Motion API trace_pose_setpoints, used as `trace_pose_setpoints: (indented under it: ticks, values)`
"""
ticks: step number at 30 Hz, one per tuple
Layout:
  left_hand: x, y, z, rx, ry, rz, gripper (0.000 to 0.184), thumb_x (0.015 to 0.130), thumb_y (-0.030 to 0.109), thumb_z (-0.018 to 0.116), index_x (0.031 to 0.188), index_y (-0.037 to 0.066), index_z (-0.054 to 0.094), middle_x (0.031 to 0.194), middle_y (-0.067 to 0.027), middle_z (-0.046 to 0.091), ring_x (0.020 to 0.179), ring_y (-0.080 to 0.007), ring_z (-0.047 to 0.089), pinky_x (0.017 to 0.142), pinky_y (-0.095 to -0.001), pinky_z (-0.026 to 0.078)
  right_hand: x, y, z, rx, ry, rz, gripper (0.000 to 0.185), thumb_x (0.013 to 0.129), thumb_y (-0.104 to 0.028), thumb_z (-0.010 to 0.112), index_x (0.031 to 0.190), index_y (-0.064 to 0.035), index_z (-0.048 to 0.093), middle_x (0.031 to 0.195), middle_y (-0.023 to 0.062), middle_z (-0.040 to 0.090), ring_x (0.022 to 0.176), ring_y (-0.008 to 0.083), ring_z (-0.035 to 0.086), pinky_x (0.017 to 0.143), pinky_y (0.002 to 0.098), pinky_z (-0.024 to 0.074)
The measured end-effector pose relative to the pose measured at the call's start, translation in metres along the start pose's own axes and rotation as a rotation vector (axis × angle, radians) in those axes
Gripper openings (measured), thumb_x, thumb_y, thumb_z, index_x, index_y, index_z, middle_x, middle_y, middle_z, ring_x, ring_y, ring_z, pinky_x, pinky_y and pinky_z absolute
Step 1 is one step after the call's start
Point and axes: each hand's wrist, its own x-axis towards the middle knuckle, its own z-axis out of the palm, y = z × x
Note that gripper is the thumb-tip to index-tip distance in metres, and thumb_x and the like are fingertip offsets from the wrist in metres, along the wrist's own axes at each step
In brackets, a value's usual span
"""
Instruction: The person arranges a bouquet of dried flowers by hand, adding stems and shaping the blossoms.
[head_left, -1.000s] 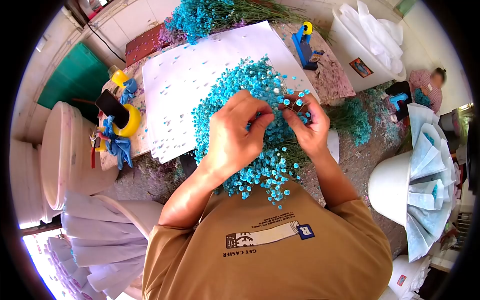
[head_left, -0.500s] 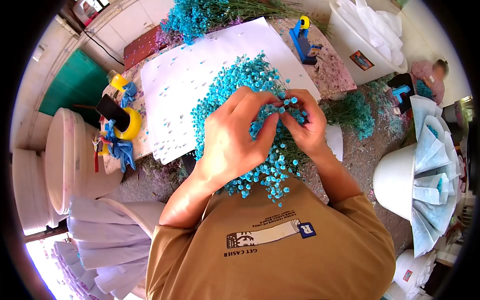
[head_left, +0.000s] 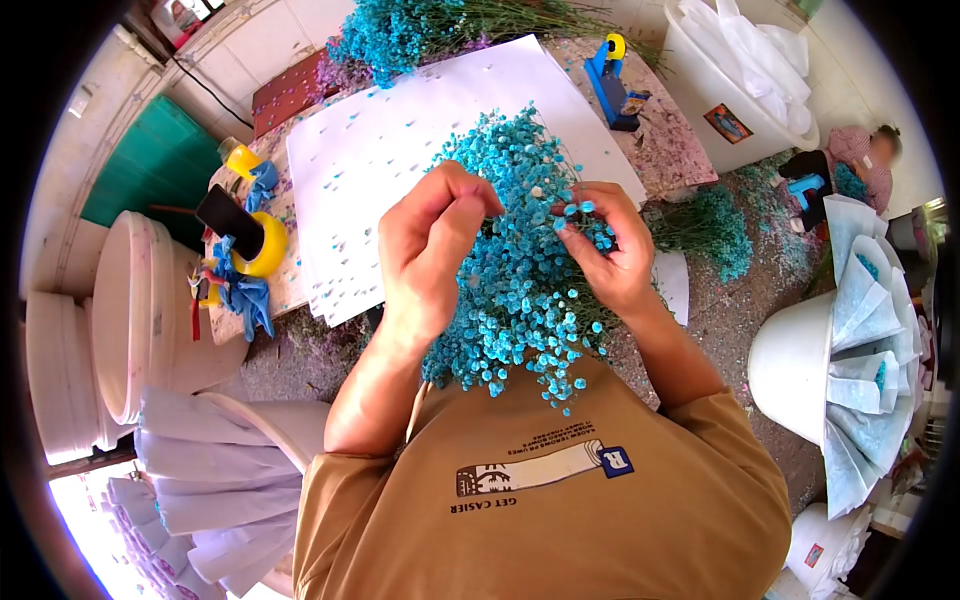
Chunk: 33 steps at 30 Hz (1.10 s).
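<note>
A large bunch of small blue flowers (head_left: 520, 290) lies between my hands, over the near edge of the white paper (head_left: 370, 180) and against my shirt. My left hand (head_left: 430, 250) is closed at the bunch's left side, thumb against the bent fingers; what it pinches, if anything, is too small to make out. At the right side, my right hand (head_left: 615, 245) pinches a sprig with a few blue blossoms between thumb and fingers. Loose petals dot the paper.
A blue tape dispenser (head_left: 612, 90) stands at the back right. At left are a phone (head_left: 228, 215), a yellow tape roll (head_left: 268, 245) and pliers (head_left: 196, 290). Buckets flank the table. Another person (head_left: 862, 165) sits at far right.
My left hand has moved left, away from my right hand, uncovering more of the blossoms. My right hand has stayed at nearly the same place with the sprig.
</note>
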Motion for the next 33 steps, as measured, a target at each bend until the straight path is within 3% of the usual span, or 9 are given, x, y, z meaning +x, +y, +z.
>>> trace_pose_setpoints:
  ticks: [1,7,15,19,21,23,27,29,33]
  values:
    - [0.001,0.003,0.003,-0.064,0.040,-0.117,0.006,0.094,0.003,0.059,0.093,0.000,0.064,0.080,0.0013,0.058,0.071,-0.0047,0.047,0.061,-0.0229,0.039,0.001,0.001,0.000,-0.014,-0.003,-0.023,0.032,0.080,0.006,0.075,0.110,0.0006,0.064,0.107,0.0146,0.066,0.091,0.0241,0.065,0.080,0.0333,0.0532]
    - [0.010,-0.003,0.010,0.499,-0.065,-0.142,0.015,0.090,0.012,0.071,0.097,-0.001,0.067,0.075,0.0031,0.058,0.068,-0.0048,0.048,0.058,-0.0242,0.041,0.000,0.000,0.004,-0.010,-0.012,-0.049,0.030,0.080,0.006,0.075,0.108,0.0005,0.064,0.107,0.0147,0.066,0.091,0.0261,0.065,0.081,0.0341,0.0529]
    - [0.012,-0.006,0.003,-0.177,0.058,-0.209,0.010,0.089,0.008,0.071,0.093,0.001,0.064,0.074,0.0049,0.054,0.067,-0.0023,0.045,0.057,-0.0217,0.037,0.004,-0.003,0.001,-0.051,-0.036,-0.102,0.028,0.081,0.006,0.074,0.106,-0.0001,0.065,0.108,0.0145,0.066,0.095,0.0274,0.066,0.083,0.0340,0.0531]
    - [0.010,-0.002,0.015,0.306,-0.015,-0.082,0.007,0.091,0.003,0.069,0.095,0.001,0.064,0.076,0.0023,0.054,0.069,-0.0044,0.050,0.059,-0.0221,0.041,0.003,-0.003,0.001,-0.066,-0.039,-0.109,0.027,0.080,0.006,0.075,0.106,-0.0002,0.067,0.108,0.0146,0.065,0.095,0.0283,0.066,0.083,0.0346,0.0535]
    - [0.013,-0.005,0.016,0.648,-0.060,0.200,0.008,0.091,0.003,0.068,0.097,0.001,0.064,0.075,0.0000,0.056,0.070,-0.0065,0.053,0.062,-0.0234,0.044,0.003,-0.001,0.001,-0.067,-0.039,-0.112,0.027,0.080,0.006,0.075,0.105,-0.0003,0.067,0.108,0.0145,0.065,0.094,0.0281,0.066,0.082,0.0344,0.0537]
    - [0.013,-0.012,0.014,0.665,-0.045,0.221,0.008,0.092,0.004,0.069,0.098,0.001,0.063,0.074,-0.0015,0.057,0.069,-0.0071,0.054,0.062,-0.0243,0.045,0.004,-0.001,0.000,-0.069,-0.035,-0.117,0.026,0.080,0.006,0.075,0.104,-0.0003,0.068,0.108,0.0145,0.065,0.094,0.0279,0.066,0.081,0.0341,0.0540]
    - [0.016,-0.004,0.007,0.114,0.055,-0.079,0.014,0.098,0.014,0.067,0.092,0.002,0.064,0.073,0.0056,0.055,0.065,-0.0028,0.044,0.059,-0.0214,0.037,0.003,-0.005,-0.002,-0.072,-0.043,-0.098,0.026,0.080,0.007,0.075,0.103,-0.0009,0.069,0.107,0.0140,0.065,0.093,0.0269,0.066,0.079,0.0332,0.0543]
    - [0.028,0.003,-0.006,0.102,-0.014,-0.249,0.018,0.098,0.017,0.067,0.093,0.000,0.067,0.072,0.0052,0.056,0.065,-0.0037,0.046,0.059,-0.0227,0.039,0.003,-0.004,-0.001,-0.057,-0.045,-0.101,0.026,0.079,0.007,0.075,0.103,-0.0011,0.069,0.106,0.0138,0.065,0.092,0.0265,0.066,0.078,0.0331,0.0544]
    - [0.042,-0.013,-0.002,0.253,-0.112,-0.172,0.020,0.097,0.016,0.065,0.102,-0.003,0.069,0.081,0.0002,0.065,0.074,-0.0050,0.055,0.067,-0.0212,0.045,0.004,-0.004,-0.001,-0.053,-0.063,-0.109,0.024,0.079,0.008,0.074,0.101,-0.0010,0.068,0.106,0.0138,0.065,0.091,0.0263,0.066,0.078,0.0332,0.0544]
